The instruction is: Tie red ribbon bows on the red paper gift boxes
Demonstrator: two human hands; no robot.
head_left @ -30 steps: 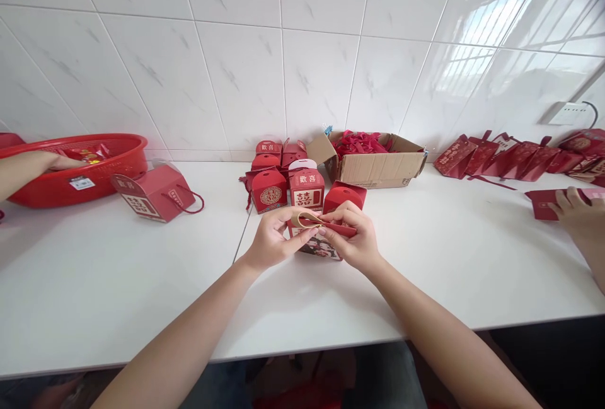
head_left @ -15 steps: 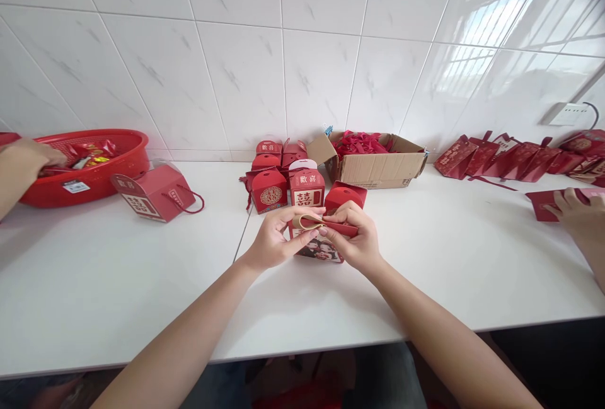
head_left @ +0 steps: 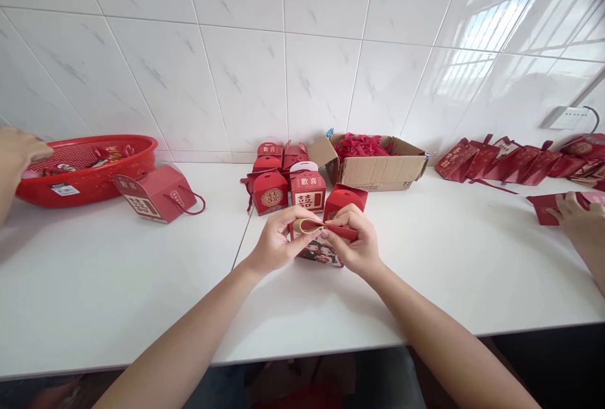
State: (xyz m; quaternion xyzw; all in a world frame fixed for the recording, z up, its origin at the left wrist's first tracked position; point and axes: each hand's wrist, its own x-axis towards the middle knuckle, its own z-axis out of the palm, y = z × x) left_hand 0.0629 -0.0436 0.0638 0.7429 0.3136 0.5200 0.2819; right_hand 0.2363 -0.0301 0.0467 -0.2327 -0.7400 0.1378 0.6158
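Note:
A red gift box with a printed picture on its front stands on the white table before me. My left hand pinches the left side of its top flaps, where a tan inner face curls into a loop. On the right side, my right hand grips the red top flaps, thumb and fingers pressed together near the middle. Both hands partly hide the box's upper part. Just behind it are a red box with a gold round emblem, a box with white-panelled characters and another red box.
A cardboard carton of red ribbons stands against the tiled wall. To the left are a red plastic basket of packets, a co-worker's hand and a red box with a cord. Several red boxes and another person's hand are right.
The co-worker's hand at the left has lifted out of the basket, and the basket sits slightly turned. My two hands keep nearly the same hold on the box top.

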